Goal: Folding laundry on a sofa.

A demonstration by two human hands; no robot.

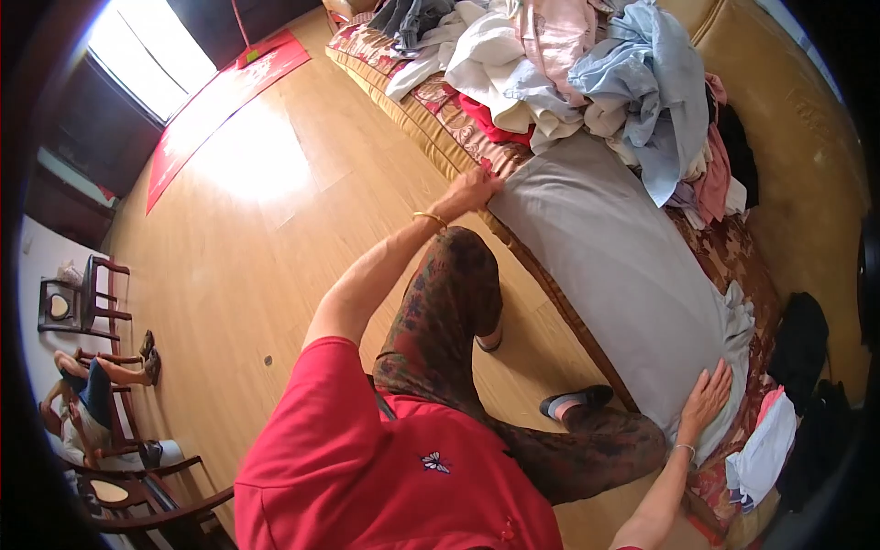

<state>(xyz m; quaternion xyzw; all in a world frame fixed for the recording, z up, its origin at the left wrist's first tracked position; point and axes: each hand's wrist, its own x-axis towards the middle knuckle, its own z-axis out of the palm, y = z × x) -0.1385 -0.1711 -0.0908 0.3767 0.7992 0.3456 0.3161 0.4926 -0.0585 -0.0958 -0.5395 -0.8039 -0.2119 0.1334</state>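
Note:
A light grey piece of cloth (605,254) lies spread lengthwise over the floral seat cushion (739,254) of a sofa. At its upper left corner, my left hand (474,189) has its fingers curled around the edge. My right hand (708,399) rests flat on the lower part, fingers spread, palm down. Between the hands the cloth is mostly smooth, with faint creases. Its far lower edge is bunched in folds. Whether it is a garment or a sheet, I cannot tell.
A heap of mixed clothes (515,69) covers the sofa's upper end. Black garments (797,340) and a pale blue garment (763,447) lie near my right hand. The tan sofa back (797,158) rises behind. Across the wooden floor (227,289), a person (89,405) sits among wooden chairs (103,295).

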